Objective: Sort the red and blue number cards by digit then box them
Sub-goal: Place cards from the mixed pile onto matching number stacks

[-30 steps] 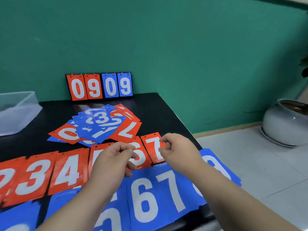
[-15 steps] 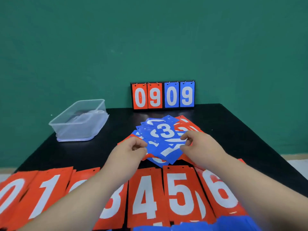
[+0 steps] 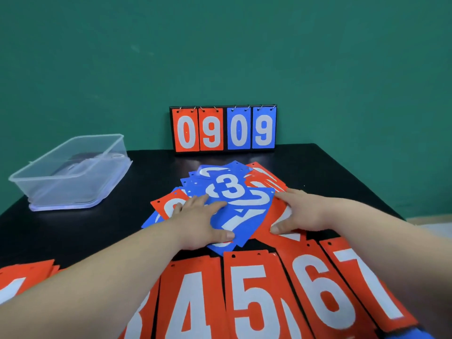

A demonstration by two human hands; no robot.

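Observation:
A loose pile of red and blue number cards (image 3: 241, 205) lies mid-table, with a blue 3 card (image 3: 230, 187) on top. My left hand (image 3: 200, 222) lies flat on the pile's left side, fingers straight, thumb on a blue card. My right hand (image 3: 299, 211) rests flat on the red cards at the pile's right. Nearer me, a row of red cards lies face up: 4 (image 3: 193, 302), 5 (image 3: 252, 292), 6 (image 3: 322, 297) and 7 (image 3: 367, 285). A clear plastic box (image 3: 71, 189) stands at the left.
A small scoreboard stand (image 3: 223, 129) showing 0 9 0 9 leans against the green wall at the table's back. The black table (image 3: 85, 228) ends at the right, with pale floor beyond. A blue card edge (image 3: 425, 335) peeks at the bottom right.
Both hands went from pinching positions near the sorted rows to the loose pile and now lie flat on it. My view swung left and up, bringing the box into sight.

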